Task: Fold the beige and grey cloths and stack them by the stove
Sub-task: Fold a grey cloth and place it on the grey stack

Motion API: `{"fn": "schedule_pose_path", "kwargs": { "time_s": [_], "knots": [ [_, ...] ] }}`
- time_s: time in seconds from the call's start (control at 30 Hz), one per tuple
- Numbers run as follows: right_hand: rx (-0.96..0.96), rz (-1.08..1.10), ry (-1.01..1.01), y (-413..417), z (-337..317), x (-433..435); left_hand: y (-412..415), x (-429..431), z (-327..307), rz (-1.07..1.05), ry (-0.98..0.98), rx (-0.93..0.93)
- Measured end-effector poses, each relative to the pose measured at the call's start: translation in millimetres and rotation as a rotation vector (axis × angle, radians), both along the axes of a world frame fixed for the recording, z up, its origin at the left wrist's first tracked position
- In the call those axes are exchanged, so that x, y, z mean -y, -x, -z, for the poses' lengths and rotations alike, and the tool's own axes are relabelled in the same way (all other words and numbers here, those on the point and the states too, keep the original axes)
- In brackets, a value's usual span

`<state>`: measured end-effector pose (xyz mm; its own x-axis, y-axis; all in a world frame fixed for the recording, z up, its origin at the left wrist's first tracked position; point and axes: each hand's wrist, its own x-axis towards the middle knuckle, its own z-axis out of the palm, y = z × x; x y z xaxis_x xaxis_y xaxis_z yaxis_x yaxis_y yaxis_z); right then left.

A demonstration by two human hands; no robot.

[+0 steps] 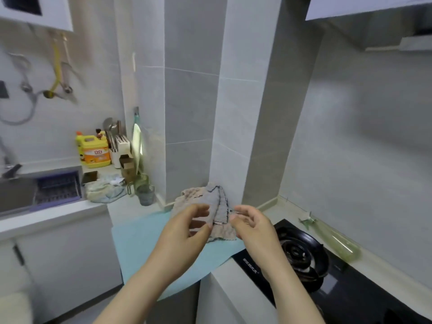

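The right hand (253, 228) pinched the dark-stitched edge of the grey cloth (218, 202) between thumb and forefinger. The left hand (184, 232) curled close beside it at 9 o'clock, thumb at the cloth's fold; whether it gripped could not be told through the blur. The grey cloth lay over the beige cloth (191, 194), both on a blue mat (140, 237).

A tiled pillar (233, 136) rose just behind them at 12 o'clock. The stove (301, 251) sat near at 4 o'clock, with a green spray bottle (336, 242) beyond it at 3. At 10 o'clock stood glass mugs (146, 195), a crumpled rag (102, 189) and a yellow detergent bottle (95, 150); the sink (16, 195) lay farther at 9. Bare mat stretched toward 8 o'clock.
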<state>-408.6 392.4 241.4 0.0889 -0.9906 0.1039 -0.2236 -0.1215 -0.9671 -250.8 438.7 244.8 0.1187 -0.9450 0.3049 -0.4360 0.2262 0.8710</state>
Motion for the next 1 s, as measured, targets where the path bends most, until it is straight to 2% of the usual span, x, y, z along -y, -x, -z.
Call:
{"fn": "schedule_pose_path", "kwargs": {
  "time_s": [0.2,0.57,1.0],
  "knots": [
    [-0.025,-0.043,-0.031,-72,14,42,-71,37,16,-0.040,-0.030,-0.002],
    [0.026,0.137,-0.083,-224,40,97,-229,119,39,0.094,-0.083,0.031],
    [0.071,0.354,-0.123,-260,73,200,-272,252,69,0.296,-0.172,0.053]
  ]
}}
